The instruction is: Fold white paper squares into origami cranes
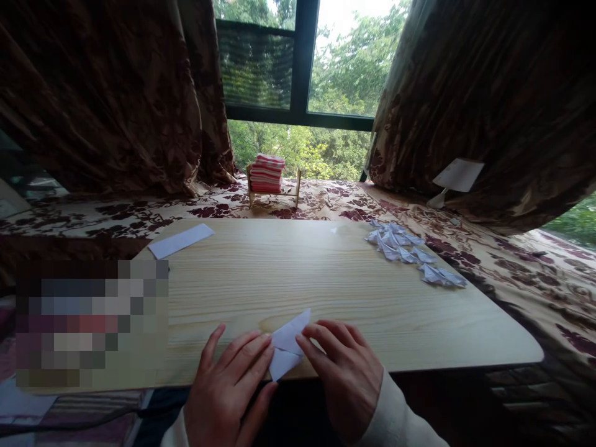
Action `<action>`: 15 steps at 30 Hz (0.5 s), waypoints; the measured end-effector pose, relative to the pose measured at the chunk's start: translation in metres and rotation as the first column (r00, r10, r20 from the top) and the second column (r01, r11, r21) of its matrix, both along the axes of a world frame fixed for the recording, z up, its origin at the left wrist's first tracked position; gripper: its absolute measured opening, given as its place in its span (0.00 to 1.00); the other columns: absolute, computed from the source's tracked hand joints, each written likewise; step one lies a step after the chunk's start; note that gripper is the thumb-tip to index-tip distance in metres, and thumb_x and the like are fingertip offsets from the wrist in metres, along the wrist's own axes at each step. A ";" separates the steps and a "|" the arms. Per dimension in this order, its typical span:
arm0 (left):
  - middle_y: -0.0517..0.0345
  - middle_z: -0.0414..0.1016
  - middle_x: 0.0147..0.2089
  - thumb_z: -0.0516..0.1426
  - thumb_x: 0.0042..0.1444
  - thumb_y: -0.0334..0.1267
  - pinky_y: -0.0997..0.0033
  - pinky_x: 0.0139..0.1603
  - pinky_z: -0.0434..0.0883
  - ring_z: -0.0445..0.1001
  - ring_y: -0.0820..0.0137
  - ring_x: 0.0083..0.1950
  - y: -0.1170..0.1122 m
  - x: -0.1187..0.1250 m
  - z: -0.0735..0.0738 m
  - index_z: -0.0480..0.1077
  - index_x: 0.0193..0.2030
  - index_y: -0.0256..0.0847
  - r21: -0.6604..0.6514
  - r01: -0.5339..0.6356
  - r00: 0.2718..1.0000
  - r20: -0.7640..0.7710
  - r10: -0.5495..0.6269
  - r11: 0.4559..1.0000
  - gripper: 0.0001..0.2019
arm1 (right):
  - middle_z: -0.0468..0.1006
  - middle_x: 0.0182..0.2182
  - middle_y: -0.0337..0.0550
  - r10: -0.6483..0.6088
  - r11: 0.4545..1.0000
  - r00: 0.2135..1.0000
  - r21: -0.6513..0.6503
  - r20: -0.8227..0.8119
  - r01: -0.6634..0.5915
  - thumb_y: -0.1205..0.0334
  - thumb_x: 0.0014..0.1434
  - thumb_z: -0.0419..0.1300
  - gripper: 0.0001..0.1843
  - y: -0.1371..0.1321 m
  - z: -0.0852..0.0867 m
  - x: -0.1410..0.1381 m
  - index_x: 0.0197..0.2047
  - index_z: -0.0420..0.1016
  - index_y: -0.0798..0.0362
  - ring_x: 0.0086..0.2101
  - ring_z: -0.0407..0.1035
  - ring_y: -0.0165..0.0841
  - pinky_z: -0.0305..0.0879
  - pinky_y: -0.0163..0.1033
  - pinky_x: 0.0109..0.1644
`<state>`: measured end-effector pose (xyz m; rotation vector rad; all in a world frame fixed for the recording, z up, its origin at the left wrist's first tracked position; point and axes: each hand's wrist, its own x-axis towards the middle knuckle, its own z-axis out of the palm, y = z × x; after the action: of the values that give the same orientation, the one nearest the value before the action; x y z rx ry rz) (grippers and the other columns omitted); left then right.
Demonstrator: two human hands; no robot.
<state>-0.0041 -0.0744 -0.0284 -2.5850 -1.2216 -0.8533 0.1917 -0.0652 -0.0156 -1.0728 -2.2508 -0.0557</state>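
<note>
A small piece of folded white paper (287, 340) lies at the table's front edge, with pointed ends at top and bottom and a crease across its lower part. My left hand (230, 382) is spread beside it, fingers stretched out and fingertips touching its left edge. On the other side, my right hand (348, 372) has its fingers bent and its thumb and forefinger tips closed at the paper's right edge. Several folded white paper pieces (395, 242) sit in a loose pile at the table's far right. A flat white paper strip (181, 241) rests at the far left.
The pale wooden table (261, 273) has rounded corners. Behind it, a small wooden rack (298, 189) holds a stack of pink striped cloths (267, 174) on a floral-covered ledge. A small white lamp (459, 176) stands at right. A pixelated patch covers the table's left side.
</note>
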 end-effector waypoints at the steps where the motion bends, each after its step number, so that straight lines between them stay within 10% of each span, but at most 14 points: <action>1: 0.50 0.72 0.49 0.52 0.53 0.31 0.44 0.59 0.46 0.65 0.62 0.52 -0.001 0.000 0.000 0.65 0.50 0.38 -0.003 -0.001 1.000 0.002 0.001 1.000 0.17 | 0.72 0.41 0.47 0.000 1.000 1.000 0.000 0.002 0.000 0.69 0.56 0.48 0.16 0.001 0.001 -0.002 0.47 0.68 0.54 0.43 0.60 0.39 0.52 0.44 0.45; 15: 0.51 0.71 0.50 0.52 0.52 0.30 0.45 0.59 0.47 0.65 0.62 0.53 -0.002 0.000 0.000 0.64 0.51 0.41 -0.033 -0.001 0.999 0.049 0.003 0.999 0.18 | 0.69 0.30 0.43 -0.123 0.980 0.942 -0.112 0.311 0.165 0.64 0.49 0.58 0.15 0.019 0.001 -0.021 0.42 0.71 0.47 0.32 0.58 0.37 0.50 0.40 0.32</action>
<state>-0.0043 -0.0765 -0.0288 -2.6032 -1.2618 -0.9084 0.1705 -0.0466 -0.0145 -1.3834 -2.4716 -0.1373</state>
